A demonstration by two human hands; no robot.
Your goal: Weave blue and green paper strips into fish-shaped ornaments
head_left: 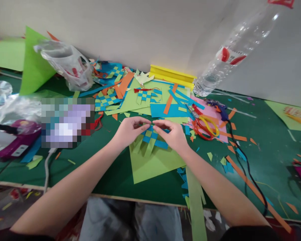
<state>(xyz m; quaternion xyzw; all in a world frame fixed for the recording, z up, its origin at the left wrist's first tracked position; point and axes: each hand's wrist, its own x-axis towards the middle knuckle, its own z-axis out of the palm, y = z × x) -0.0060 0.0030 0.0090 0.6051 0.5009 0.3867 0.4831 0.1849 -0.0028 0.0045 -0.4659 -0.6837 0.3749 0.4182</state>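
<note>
Between my hands is a small woven paper piece [150, 136] of blue and light green strips, with loose strip ends pointing towards me. My left hand [131, 130] pinches its upper left edge between thumb and fingers. At the upper right edge, my right hand [172, 132] pinches it the same way. Beneath it lies a light green paper sheet [145, 169] on the green table. Just beyond my hands are a blue paper sheet [157, 110] and another woven piece with a red tassel [143, 96].
Scissors with red and yellow handles [205, 127] lie right of my hands, near a glue gun [222, 110]. A plastic bottle [228, 57] leans at the wall by a yellow bar [172, 76]. At left are a plastic-bagged cup [67, 65] and a blurred phone [67, 122]. Paper scraps are scattered about.
</note>
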